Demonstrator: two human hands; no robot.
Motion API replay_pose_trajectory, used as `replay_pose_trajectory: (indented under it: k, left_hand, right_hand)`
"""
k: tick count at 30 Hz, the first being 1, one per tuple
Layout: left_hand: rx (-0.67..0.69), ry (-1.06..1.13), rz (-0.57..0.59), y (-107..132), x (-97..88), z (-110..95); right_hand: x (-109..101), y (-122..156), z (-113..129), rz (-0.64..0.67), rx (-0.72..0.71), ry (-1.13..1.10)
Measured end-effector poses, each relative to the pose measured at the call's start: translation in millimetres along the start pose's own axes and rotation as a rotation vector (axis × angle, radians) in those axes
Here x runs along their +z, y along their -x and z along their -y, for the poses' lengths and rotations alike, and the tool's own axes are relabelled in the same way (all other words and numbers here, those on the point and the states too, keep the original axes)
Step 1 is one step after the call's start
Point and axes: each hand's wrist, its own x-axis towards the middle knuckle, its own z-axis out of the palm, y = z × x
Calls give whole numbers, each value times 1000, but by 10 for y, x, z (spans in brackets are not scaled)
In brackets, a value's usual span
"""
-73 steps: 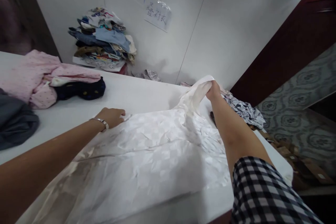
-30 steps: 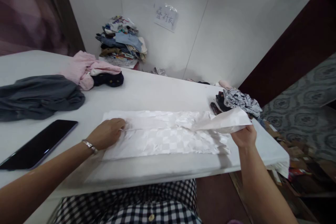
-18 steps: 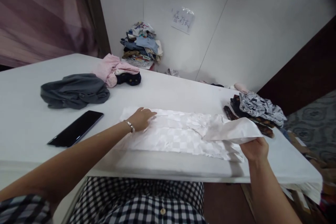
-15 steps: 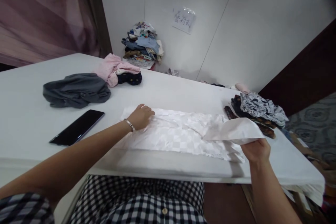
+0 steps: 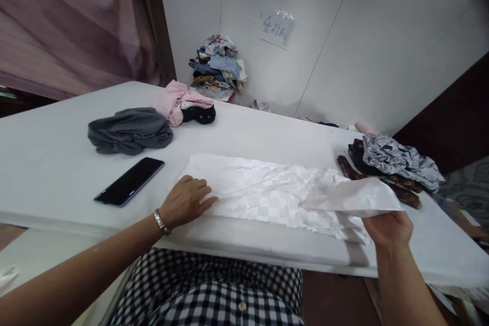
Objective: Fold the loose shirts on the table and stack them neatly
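Observation:
A white shirt with a faint checked sheen lies in a long folded strip along the table's front edge. At its left end rests my left hand, with the thumb apart from loosely bent fingers and nothing gripped. My right hand, palm up, is closed on the edge of the shirt's right end. That part is lifted off the table as a raised flap. The right fingertips are partly hidden by the cloth.
Left of the shirt lies a black phone. Behind it are a dark grey garment and a pink garment. Folded patterned clothes are stacked at the right of the white table. A clothes pile stands by the wall.
My left hand has slid toward me and left over the shirt's end, its thumb now spread out. My right hand still holds the raised flap. The view has shifted slightly left.

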Motion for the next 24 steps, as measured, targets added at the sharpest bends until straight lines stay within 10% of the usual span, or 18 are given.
replay_pose_trajectory:
  k: [14, 24]
  left_hand:
    - [-396, 101, 345, -841, 117, 468]
    - [-417, 119, 271, -1226, 148, 830]
  right_hand:
    - [128, 87, 141, 16, -105, -14]
    - [51, 113, 141, -44, -1, 16]
